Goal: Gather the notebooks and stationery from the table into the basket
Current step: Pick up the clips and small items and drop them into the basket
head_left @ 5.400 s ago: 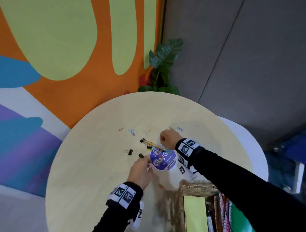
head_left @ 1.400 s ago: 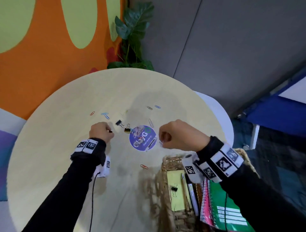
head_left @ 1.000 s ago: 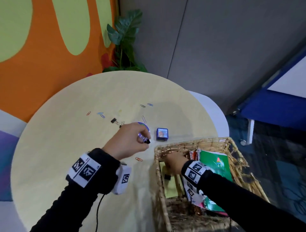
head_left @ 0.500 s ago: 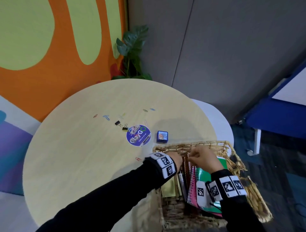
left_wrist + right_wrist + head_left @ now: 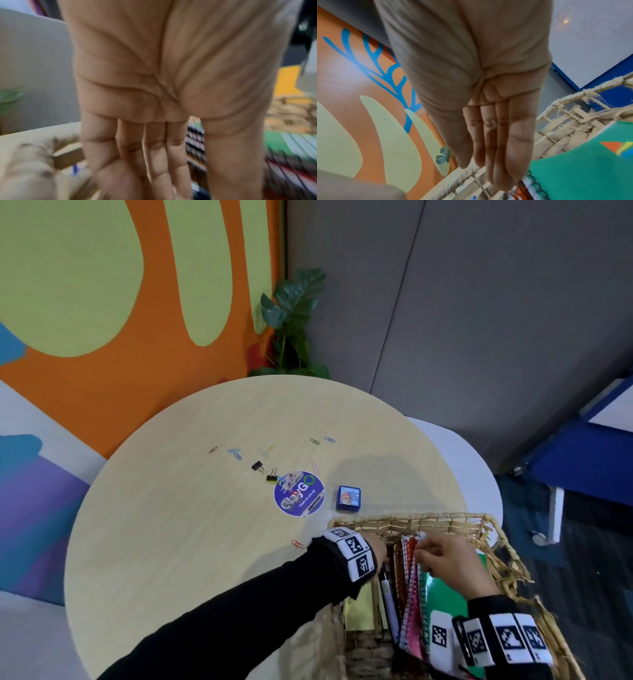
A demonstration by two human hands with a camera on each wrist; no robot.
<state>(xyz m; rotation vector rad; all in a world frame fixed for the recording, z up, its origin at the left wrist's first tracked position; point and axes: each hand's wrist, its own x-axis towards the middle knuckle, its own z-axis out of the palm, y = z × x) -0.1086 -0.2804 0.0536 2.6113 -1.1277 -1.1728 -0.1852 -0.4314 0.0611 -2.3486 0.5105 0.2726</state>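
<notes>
From the head view we have both hands in the basket [image 5: 486,529], the right hand [image 5: 448,559] fingering the upright notebooks [image 5: 411,594]; clips [image 5: 270,474] and a small blue box [image 5: 348,498] lie on the tabletop [image 5: 171,525]; left wrist: fingers [image 5: 154,155] straight, holding nothing; right wrist: fingers [image 5: 505,142] straight; the notebooks could topple onto the loose bits beneath.

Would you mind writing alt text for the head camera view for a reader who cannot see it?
Both hands, left hand and right hand, reach into a wicker basket at the round table's near edge, over upright spiral notebooks. Scattered paper clips, binder clips and a small blue box are on the table.
</notes>
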